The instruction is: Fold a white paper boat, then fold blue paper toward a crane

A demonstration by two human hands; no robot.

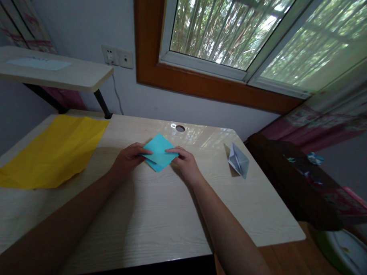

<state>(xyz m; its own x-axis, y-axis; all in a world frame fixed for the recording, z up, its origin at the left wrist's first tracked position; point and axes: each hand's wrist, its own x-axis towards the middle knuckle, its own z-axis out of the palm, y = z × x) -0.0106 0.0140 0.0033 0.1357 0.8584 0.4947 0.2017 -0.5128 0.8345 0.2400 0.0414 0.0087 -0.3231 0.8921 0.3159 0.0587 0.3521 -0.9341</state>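
Observation:
A folded sheet of turquoise paper (159,144) is held over the middle of the desk, diamond-shaped with a lower flap parted from the upper layer. My left hand (130,156) pinches its left corner, fingers closed on it. At the right corner my right hand (185,161) grips the same paper, fingertips lying on its top face. The undersides of both hands' grips are hidden. To the right, a folded grey-white paper piece (239,160) stands on the desk, apart from both hands.
A large yellow sheet (53,153) lies on the desk (168,217) at left. Behind it, a raised shelf (83,76) on black legs carries a pale paper (38,63). A cable hole (180,128) is near the back edge. Dark wooden furniture (290,181) stands beyond the right edge.

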